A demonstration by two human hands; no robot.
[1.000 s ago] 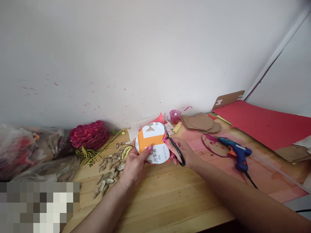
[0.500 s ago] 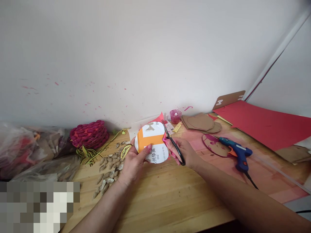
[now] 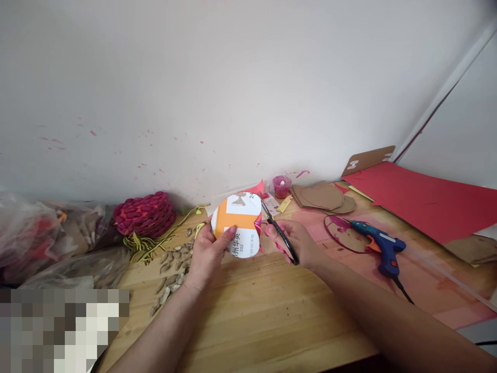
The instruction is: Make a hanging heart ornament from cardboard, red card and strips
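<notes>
My left hand [image 3: 212,254] pinches the left side of a heart-shaped card [image 3: 229,221], white and orange with printed characters, its thumb lying on the near face. Black-handled scissors [image 3: 280,232] are in my right hand [image 3: 295,241], their blades pointing up and away just beside the card's right edge. A pink ribbon [image 3: 261,225] runs from the notch of the heart toward my right fingers. Behind the card a piece of red paper [image 3: 259,186] sticks out. Yellow-green yarn [image 3: 199,228] shows next to my left hand.
Shells [image 3: 173,264] lie scattered left of my hands, near a stack of magenta woven pieces [image 3: 143,215] and plastic bags [image 3: 77,264]. To the right are a blue glue gun [image 3: 382,246], cardboard hearts [image 3: 320,197], red sheets [image 3: 427,194] and a small pink cup [image 3: 281,185].
The card and my left hand have shifted slightly left, while the scissors have moved a little right, widening the space between them. More of the pink ribbon shows between card and right hand.
</notes>
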